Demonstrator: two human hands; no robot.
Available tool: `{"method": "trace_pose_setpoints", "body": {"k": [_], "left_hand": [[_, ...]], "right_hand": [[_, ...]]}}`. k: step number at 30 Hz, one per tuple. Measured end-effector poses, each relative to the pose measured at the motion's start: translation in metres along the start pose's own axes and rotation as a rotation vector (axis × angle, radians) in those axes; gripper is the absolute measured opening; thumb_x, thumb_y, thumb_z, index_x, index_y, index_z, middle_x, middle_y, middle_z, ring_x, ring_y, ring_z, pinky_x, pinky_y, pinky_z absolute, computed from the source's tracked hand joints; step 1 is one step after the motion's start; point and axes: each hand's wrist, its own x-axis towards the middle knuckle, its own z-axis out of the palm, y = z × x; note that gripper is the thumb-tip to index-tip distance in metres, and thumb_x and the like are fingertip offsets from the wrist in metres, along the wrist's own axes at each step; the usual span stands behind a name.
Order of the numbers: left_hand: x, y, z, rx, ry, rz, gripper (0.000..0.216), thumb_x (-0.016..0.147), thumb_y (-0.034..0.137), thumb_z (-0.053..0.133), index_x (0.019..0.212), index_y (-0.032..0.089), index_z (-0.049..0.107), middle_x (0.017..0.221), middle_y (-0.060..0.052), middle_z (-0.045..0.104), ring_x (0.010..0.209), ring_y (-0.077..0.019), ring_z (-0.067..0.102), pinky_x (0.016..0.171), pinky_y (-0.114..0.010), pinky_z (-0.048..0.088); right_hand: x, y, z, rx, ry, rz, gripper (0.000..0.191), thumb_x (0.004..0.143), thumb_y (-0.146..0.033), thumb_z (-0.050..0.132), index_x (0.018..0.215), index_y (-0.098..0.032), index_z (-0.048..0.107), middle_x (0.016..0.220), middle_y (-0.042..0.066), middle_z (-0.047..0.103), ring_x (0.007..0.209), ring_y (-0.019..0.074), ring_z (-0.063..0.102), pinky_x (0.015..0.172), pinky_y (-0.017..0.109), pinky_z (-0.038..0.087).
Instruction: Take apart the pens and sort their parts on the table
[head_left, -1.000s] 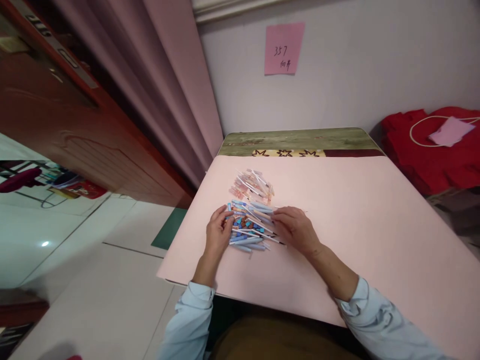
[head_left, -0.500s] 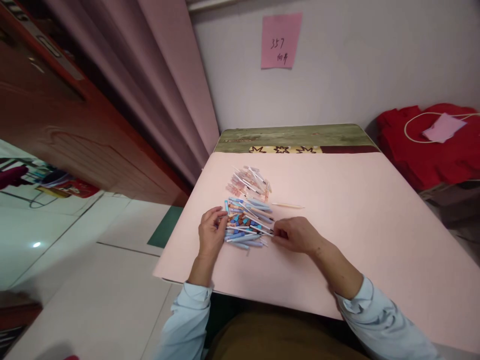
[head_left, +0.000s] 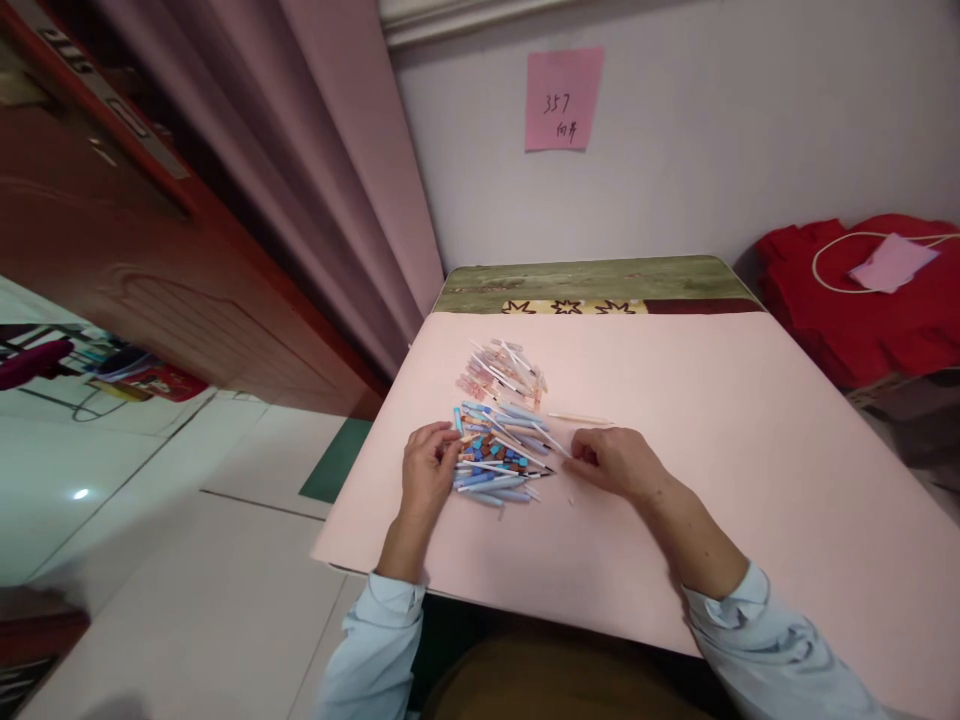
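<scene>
A pile of pen parts (head_left: 491, 455) lies on the pale pink table cover: light-blue barrels, white refills with dark tips and small blue and brown pieces. My left hand (head_left: 429, 465) rests at its left edge, thumb and fingertips brought together; what they pinch, if anything, I cannot make out. To the right of the pile, my right hand (head_left: 611, 460) pinches the end of a thin white pen refill (head_left: 551, 440), which slants up and left over the barrels. Behind lies a second pile, of clear pinkish pen parts and white sticks (head_left: 502, 372).
A single pale stick (head_left: 581, 418) lies behind my right hand, and a tiny clear piece (head_left: 571, 501) lies in front of it. The covered table (head_left: 712, 430) meets the wall. Red cloth (head_left: 840, 320) sits at right; a wooden door (head_left: 225, 300) stands at left.
My right hand has moved slightly right and now draws a white refill out from the pile's right side. My left hand stays by the pile. The view has shifted slightly.
</scene>
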Motion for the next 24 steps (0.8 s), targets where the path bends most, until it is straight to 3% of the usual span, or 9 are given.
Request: {"method": "trace_pose_setpoints", "body": {"k": [4, 11, 17, 20, 24], "left_hand": [[0.009, 0.005, -0.005, 0.078, -0.113, 0.038, 0.010, 0.083, 0.030, 0.063, 0.084, 0.024, 0.071, 0.094, -0.007, 0.071, 0.094, -0.0265, 0.059, 0.087, -0.043, 0.046], [0.006, 0.010, 0.000, 0.043, -0.073, 0.003, 0.007, 0.085, 0.024, 0.057, 0.082, 0.022, 0.064, 0.098, -0.008, 0.067, 0.097, -0.0263, 0.056, 0.089, -0.043, 0.044], [-0.001, 0.003, 0.004, -0.186, 0.110, -0.143, 0.014, 0.089, 0.030, 0.054, 0.094, 0.020, 0.062, 0.110, -0.009, 0.063, 0.102, -0.0227, 0.060, 0.091, -0.039, 0.048], [0.000, 0.000, 0.004, -0.405, 0.217, -0.278, 0.018, 0.088, 0.034, 0.056, 0.098, 0.019, 0.060, 0.101, -0.008, 0.066, 0.090, -0.0190, 0.064, 0.081, -0.033, 0.052], [0.003, 0.000, 0.004, -0.636, 0.401, -0.346, 0.019, 0.087, 0.034, 0.061, 0.097, 0.018, 0.056, 0.094, -0.006, 0.068, 0.088, -0.0144, 0.066, 0.084, -0.029, 0.051]], "right_hand": [[0.001, 0.001, 0.007, 0.017, 0.059, -0.007, 0.015, 0.084, -0.036, 0.062, 0.076, -0.023, 0.064, 0.070, -0.001, 0.069, 0.063, 0.0146, 0.059, 0.055, 0.024, 0.030], [0.000, -0.008, 0.012, 0.018, 0.059, -0.033, 0.014, 0.085, -0.035, 0.059, 0.079, -0.022, 0.062, 0.069, -0.002, 0.068, 0.059, 0.0130, 0.056, 0.055, 0.024, 0.028], [0.000, -0.007, 0.012, 0.048, 0.063, -0.104, 0.017, 0.083, -0.036, 0.063, 0.074, -0.021, 0.063, 0.070, -0.002, 0.068, 0.061, 0.0126, 0.057, 0.055, 0.023, 0.029], [0.000, -0.005, 0.013, 0.058, 0.086, -0.093, 0.014, 0.083, -0.034, 0.063, 0.077, -0.022, 0.065, 0.069, -0.002, 0.068, 0.060, 0.0125, 0.058, 0.055, 0.023, 0.030], [-0.001, -0.007, 0.013, 0.093, 0.141, -0.106, 0.010, 0.083, -0.031, 0.062, 0.080, -0.023, 0.067, 0.067, -0.003, 0.067, 0.059, 0.0118, 0.058, 0.055, 0.023, 0.032]]}}
